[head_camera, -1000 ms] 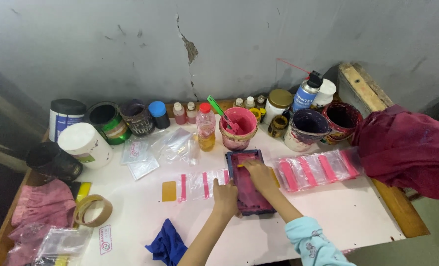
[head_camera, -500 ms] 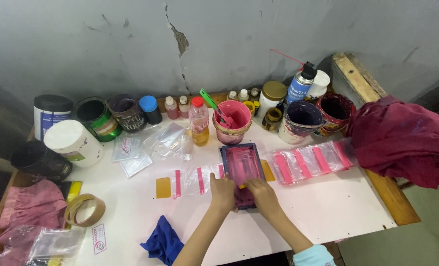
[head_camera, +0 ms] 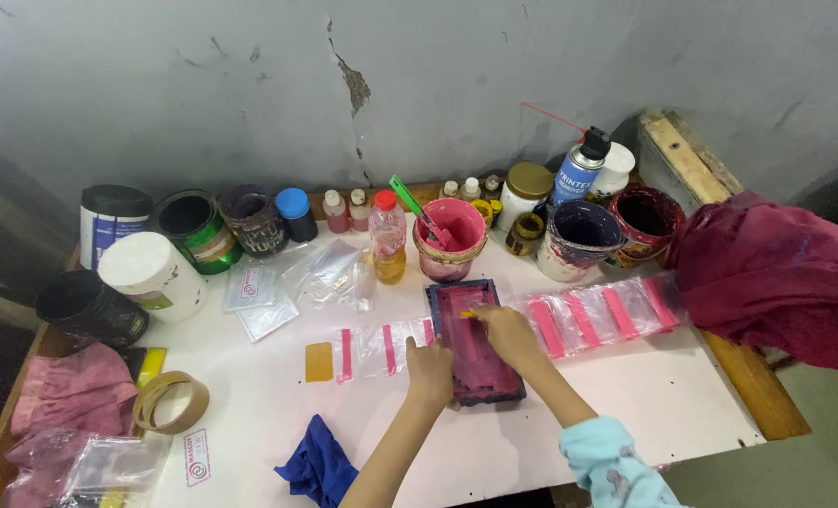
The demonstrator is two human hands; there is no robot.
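A small dark-framed printing screen (head_camera: 473,341), smeared with pink ink, lies flat on the white table (head_camera: 626,395). My left hand (head_camera: 430,370) grips its near left edge. My right hand (head_camera: 505,331) rests on the inked mesh and holds a small yellow-tipped tool against it. Clear plastic bags with pink printed stripes lie in a row to the left (head_camera: 381,346) and to the right (head_camera: 599,316) of the screen. A pink ink tub (head_camera: 450,250) with a green stick stands just behind the screen.
Paint cans, jars and small bottles line the back edge, with a blue spray can (head_camera: 577,169). A white tub (head_camera: 151,275), tape roll (head_camera: 170,402), blue rag (head_camera: 317,463) and loose bags (head_camera: 278,287) lie left. A crimson cloth (head_camera: 767,273) is heaped at right.
My right hand has drawn back toward me along the screen, then moved up onto its middle. The left hand stays on the frame's near left edge. The head view has shifted slightly.
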